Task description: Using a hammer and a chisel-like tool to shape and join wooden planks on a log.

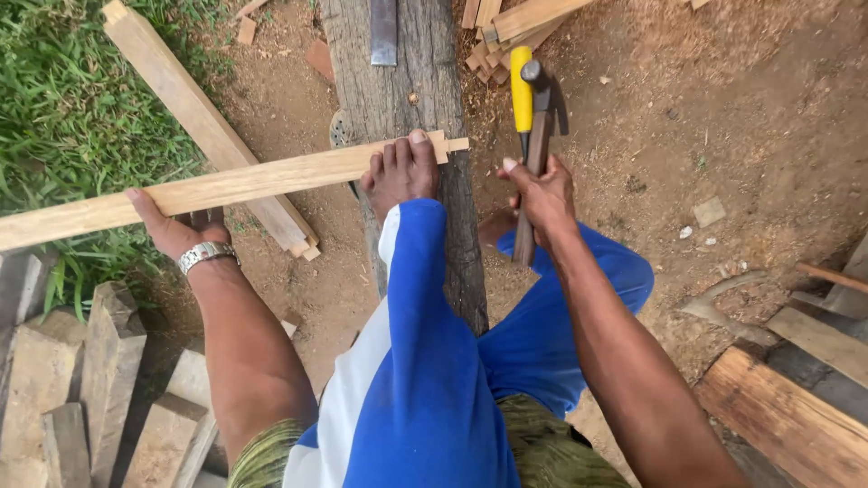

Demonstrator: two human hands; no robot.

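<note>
Pale tan strip (226, 188), grey weathered beam (425, 90), yellow handle (521, 86), blue-and-white shorts (425, 380), and silver watch (204, 256) are showing.

Just one head-mounted view, looking steeply down, close over own arms and knee, bare dirt ground (750, 108) filling upper right.

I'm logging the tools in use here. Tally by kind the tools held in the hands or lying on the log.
Hammer: 1, the hammer held in the right hand.
Yellow-handled tool: 1, the yellow-handled tool in the same grip.
Flat metal blade: 1, the flat metal blade lying on the log.
Total: 3.
The left hand holds only the wooden strip.
</note>
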